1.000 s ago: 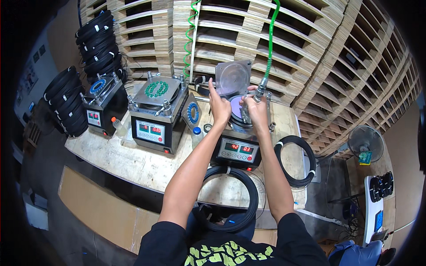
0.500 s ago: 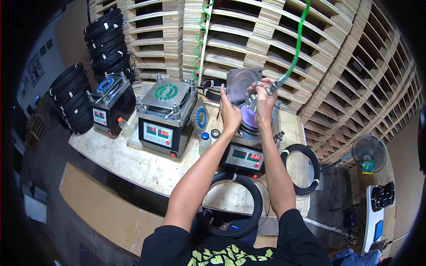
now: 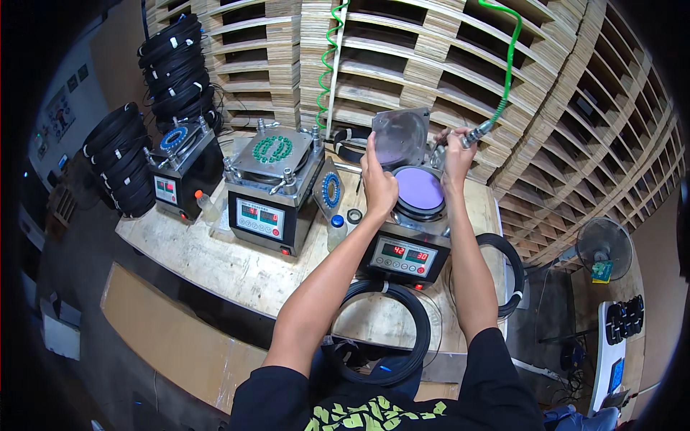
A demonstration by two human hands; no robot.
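My left hand (image 3: 380,187) grips the left edge of a square metal plate (image 3: 401,135), which is tilted up at the back of the nearest polishing machine (image 3: 407,260). In my right hand (image 3: 460,156) is an air blow gun (image 3: 438,156), joined to a green air hose (image 3: 512,65). The gun is to the right of the plate, and my fingers partly hide it. Between and below my hands, a round purple polishing pad (image 3: 420,188) lies exposed on top of the machine.
Two more polishing machines stand to the left; the middle one (image 3: 267,190) carries a plate with green parts. Bottles (image 3: 337,231) stand beside the near machine. Black cable coils (image 3: 384,287) lie at the front and right. Stacked wooden pallets (image 3: 388,43) rise behind the bench.
My right hand has moved right with the blow gun, uncovering the purple pad. My left hand stays at the plate. The near machine's display now shows both readings lit.
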